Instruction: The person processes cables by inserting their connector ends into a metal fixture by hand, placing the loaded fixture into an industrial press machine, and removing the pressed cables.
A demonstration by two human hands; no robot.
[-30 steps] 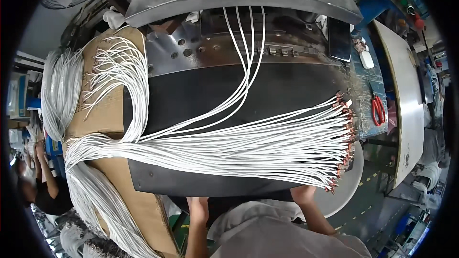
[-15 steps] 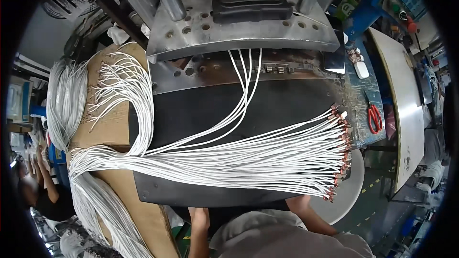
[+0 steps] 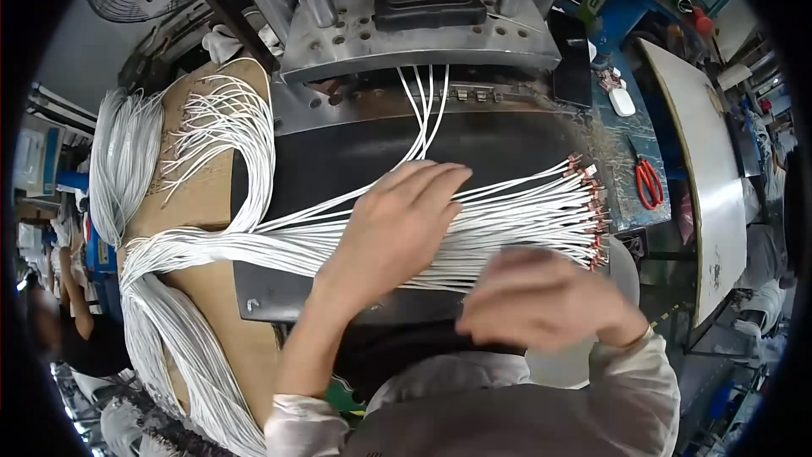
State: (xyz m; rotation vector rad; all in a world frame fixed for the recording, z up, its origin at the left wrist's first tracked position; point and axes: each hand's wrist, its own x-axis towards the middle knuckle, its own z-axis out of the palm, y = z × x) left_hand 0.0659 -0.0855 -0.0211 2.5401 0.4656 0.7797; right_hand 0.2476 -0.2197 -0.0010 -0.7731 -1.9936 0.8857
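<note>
A thick bundle of white cables [image 3: 216,249] crosses the black mat [image 3: 330,152], fanning out to reddish-copper ends [image 3: 598,211] at the right. Several separate white cables [image 3: 430,118] run from it up under the steel press plate [image 3: 414,52]. My left hand [image 3: 397,224] is over the middle of the bundle, palm down, fingers stretched to the right; whether it touches the cables I cannot tell. Nearer the mat's front edge, my right hand [image 3: 537,300] is smeared by motion, below the copper ends. Its fingers cannot be made out.
Red-handled scissors [image 3: 649,184] and a small white device [image 3: 622,101] lie on the blue bench at the right. A black handle-shaped piece [image 3: 430,7] rests on the press plate. More cables [image 3: 127,169] lie on cardboard [image 3: 203,190] at the left. Another person [image 3: 80,313] is at far left.
Both hands have come up from below the mat's front edge, the left over the bundle, the right near the front edge. The whole view has shifted slightly.
</note>
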